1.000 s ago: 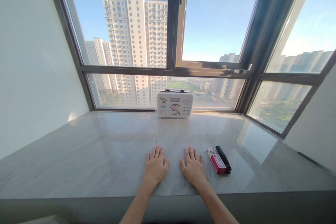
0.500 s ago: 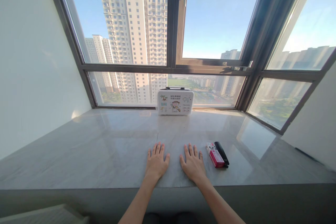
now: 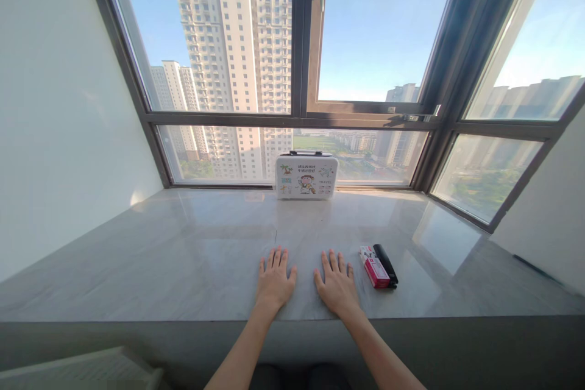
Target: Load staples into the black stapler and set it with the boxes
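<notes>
Left hand lies flat on the marble sill, fingers spread, holding nothing. Way back against the window stands a white cartoon case, upright. Right hand is flat and empty too. Just right of it sits a pink box, with a black tool snug alongside.

The small white carry case bears two short lines of Chinese characters at its top, too small to make out, and the word "TRAVEL" at its lower right. Print on the pink box is illegible.
</notes>
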`<action>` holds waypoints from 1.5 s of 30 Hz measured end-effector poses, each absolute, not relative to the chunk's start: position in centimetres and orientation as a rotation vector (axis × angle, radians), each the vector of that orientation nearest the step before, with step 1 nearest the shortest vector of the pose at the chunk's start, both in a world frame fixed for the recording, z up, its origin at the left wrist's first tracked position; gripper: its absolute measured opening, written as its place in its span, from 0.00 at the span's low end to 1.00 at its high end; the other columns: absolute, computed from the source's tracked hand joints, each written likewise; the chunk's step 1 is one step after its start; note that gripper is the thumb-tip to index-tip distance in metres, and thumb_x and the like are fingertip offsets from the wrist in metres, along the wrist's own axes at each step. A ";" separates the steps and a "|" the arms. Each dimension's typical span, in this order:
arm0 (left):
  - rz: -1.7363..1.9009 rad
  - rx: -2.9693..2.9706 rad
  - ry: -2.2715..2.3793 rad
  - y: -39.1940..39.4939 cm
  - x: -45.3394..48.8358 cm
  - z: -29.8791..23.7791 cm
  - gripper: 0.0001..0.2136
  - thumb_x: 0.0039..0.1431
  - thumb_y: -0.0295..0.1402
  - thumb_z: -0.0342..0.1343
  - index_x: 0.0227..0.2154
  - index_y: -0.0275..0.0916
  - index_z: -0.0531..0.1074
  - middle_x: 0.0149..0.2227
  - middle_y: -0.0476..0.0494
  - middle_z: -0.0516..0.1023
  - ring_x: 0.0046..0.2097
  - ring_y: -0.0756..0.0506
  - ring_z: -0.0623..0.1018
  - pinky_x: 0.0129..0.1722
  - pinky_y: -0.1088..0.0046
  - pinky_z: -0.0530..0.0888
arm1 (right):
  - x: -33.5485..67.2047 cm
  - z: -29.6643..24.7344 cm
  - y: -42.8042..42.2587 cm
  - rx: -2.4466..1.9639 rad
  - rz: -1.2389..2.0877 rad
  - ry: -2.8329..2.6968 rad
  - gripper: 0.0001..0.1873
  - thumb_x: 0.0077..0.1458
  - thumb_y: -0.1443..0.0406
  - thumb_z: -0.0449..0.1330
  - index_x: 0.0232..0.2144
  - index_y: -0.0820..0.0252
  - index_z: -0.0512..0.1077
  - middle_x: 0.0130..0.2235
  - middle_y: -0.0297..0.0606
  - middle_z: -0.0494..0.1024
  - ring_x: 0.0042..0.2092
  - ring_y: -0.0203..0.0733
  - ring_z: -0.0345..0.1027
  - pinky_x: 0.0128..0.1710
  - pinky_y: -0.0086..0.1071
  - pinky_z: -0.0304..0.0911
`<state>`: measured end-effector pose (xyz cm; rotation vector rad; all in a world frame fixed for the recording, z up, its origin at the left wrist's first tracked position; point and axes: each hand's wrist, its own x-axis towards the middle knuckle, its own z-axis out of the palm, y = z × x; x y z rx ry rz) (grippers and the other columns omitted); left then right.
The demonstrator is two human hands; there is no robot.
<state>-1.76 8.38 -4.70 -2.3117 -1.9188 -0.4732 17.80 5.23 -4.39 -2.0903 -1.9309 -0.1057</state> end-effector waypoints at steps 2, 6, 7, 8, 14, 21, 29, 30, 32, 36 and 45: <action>-0.472 -2.307 -1.916 8.3 -1.7 -4.8 0.29 0.69 0.47 0.35 0.70 0.44 0.51 0.72 0.43 0.48 0.72 0.38 0.47 0.69 0.49 0.45 | 17.7 -4.4 5.2 -2.102 -0.115 -1.934 0.36 0.66 0.50 0.44 0.70 0.57 0.51 0.72 0.43 0.45 0.71 0.56 0.30 0.67 0.53 0.28; -0.473 -2.306 -1.921 8.3 -1.8 -4.9 0.30 0.69 0.48 0.34 0.70 0.44 0.51 0.72 0.44 0.47 0.72 0.39 0.47 0.69 0.50 0.45 | 17.6 -4.4 5.1 -2.112 -0.127 -1.938 0.36 0.66 0.50 0.44 0.70 0.57 0.51 0.72 0.43 0.45 0.71 0.57 0.30 0.67 0.54 0.28; -0.475 -2.305 -1.924 8.4 -1.9 -4.9 0.30 0.69 0.48 0.35 0.70 0.44 0.52 0.72 0.44 0.47 0.72 0.38 0.46 0.69 0.49 0.45 | 17.6 -4.3 5.1 -2.112 -0.125 -1.937 0.36 0.66 0.50 0.44 0.70 0.57 0.51 0.72 0.43 0.45 0.71 0.57 0.30 0.67 0.54 0.28; -0.477 -2.307 -1.926 8.4 -1.9 -4.8 0.30 0.69 0.47 0.35 0.70 0.44 0.52 0.72 0.44 0.47 0.72 0.38 0.46 0.69 0.49 0.45 | 17.6 -4.3 5.1 -2.111 -0.119 -1.938 0.36 0.66 0.50 0.44 0.70 0.57 0.51 0.72 0.43 0.45 0.71 0.57 0.30 0.67 0.53 0.28; -0.494 -2.342 -1.945 8.2 -2.0 -4.3 0.29 0.69 0.46 0.37 0.69 0.42 0.53 0.72 0.42 0.49 0.72 0.38 0.47 0.69 0.49 0.45 | 17.5 -4.1 4.8 -2.102 -0.089 -1.946 0.35 0.67 0.50 0.43 0.71 0.56 0.51 0.72 0.42 0.44 0.71 0.56 0.30 0.67 0.53 0.29; -0.479 -2.348 -1.945 7.8 -2.0 -4.2 0.29 0.69 0.46 0.36 0.69 0.42 0.53 0.72 0.42 0.49 0.72 0.39 0.47 0.69 0.50 0.45 | 17.6 -3.6 4.5 -2.135 -0.041 -1.947 0.35 0.67 0.50 0.44 0.70 0.56 0.51 0.72 0.42 0.45 0.72 0.55 0.31 0.67 0.52 0.30; -0.494 -2.349 -1.875 6.9 -2.2 -5.1 0.29 0.69 0.46 0.36 0.69 0.44 0.52 0.72 0.44 0.48 0.72 0.39 0.48 0.69 0.50 0.46 | 17.9 -3.4 4.6 -2.093 -0.008 -1.914 0.34 0.66 0.50 0.45 0.70 0.55 0.53 0.71 0.41 0.47 0.71 0.54 0.33 0.67 0.51 0.31; -0.494 -2.345 -1.877 6.9 -2.2 -5.0 0.28 0.69 0.46 0.36 0.69 0.44 0.52 0.72 0.44 0.48 0.72 0.39 0.48 0.69 0.50 0.46 | 18.0 -3.4 4.7 -2.087 -0.006 -1.911 0.34 0.66 0.50 0.45 0.70 0.55 0.54 0.71 0.41 0.47 0.71 0.55 0.33 0.68 0.51 0.32; -0.494 -2.350 -1.877 6.8 -2.2 -4.9 0.28 0.69 0.46 0.35 0.69 0.44 0.54 0.72 0.44 0.49 0.72 0.40 0.48 0.69 0.51 0.46 | 18.2 -3.4 4.8 -2.071 0.003 -1.908 0.34 0.66 0.51 0.45 0.69 0.55 0.54 0.71 0.41 0.47 0.72 0.54 0.33 0.68 0.51 0.32; -0.489 -2.384 -1.886 6.8 -2.3 -4.5 0.28 0.69 0.46 0.36 0.68 0.44 0.56 0.71 0.45 0.50 0.72 0.40 0.49 0.69 0.51 0.47 | 18.1 -3.4 4.4 -2.019 0.076 -1.880 0.32 0.65 0.53 0.49 0.68 0.54 0.57 0.71 0.40 0.49 0.71 0.54 0.34 0.68 0.51 0.32; -0.498 -2.388 -1.902 6.9 -2.4 -4.3 0.28 0.69 0.46 0.37 0.68 0.45 0.56 0.71 0.45 0.51 0.72 0.39 0.49 0.69 0.50 0.48 | 27.4 1.9 0.0 -1.589 0.359 -1.476 0.34 0.63 0.45 0.48 0.63 0.55 0.66 0.57 0.47 0.72 0.51 0.50 0.70 0.48 0.39 0.67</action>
